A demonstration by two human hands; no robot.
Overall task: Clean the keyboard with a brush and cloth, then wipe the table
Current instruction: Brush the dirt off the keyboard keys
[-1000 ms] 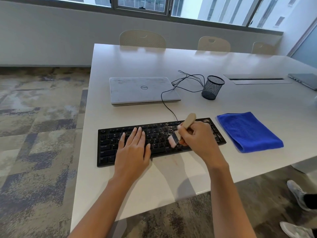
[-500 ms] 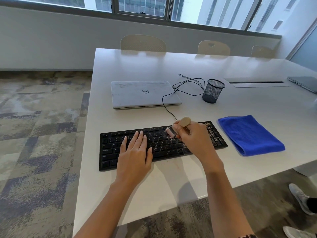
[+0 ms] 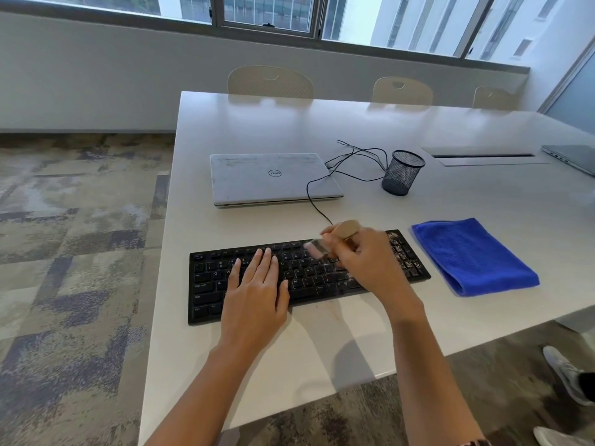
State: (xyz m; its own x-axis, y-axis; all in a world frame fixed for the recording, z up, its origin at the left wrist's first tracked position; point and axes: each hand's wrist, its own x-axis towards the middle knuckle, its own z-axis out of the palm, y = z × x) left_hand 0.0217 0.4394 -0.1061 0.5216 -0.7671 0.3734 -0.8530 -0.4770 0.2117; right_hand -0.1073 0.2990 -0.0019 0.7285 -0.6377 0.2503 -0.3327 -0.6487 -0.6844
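Note:
A black keyboard (image 3: 209,291) lies near the front edge of the white table (image 3: 322,123), with pale crumbs on its right-hand keys. My left hand (image 3: 257,291) rests flat on the left-middle keys, fingers straight. My right hand (image 3: 370,262) grips a small brush (image 3: 346,230) by its wooden handle. The blurred bristles touch the upper middle keys. A folded blue cloth (image 3: 473,255) lies on the table just right of the keyboard.
A closed grey laptop (image 3: 273,178) lies behind the keyboard, with a black cable (image 3: 354,162) running to a black mesh pen cup (image 3: 402,172). Another laptop (image 3: 573,156) sits far right. Chairs (image 3: 270,82) stand behind the table. A person's shoes (image 3: 566,375) show at lower right.
My right hand has swept the brush from the lower middle keys up to the top rows. The left hand has stayed flat on the keys.

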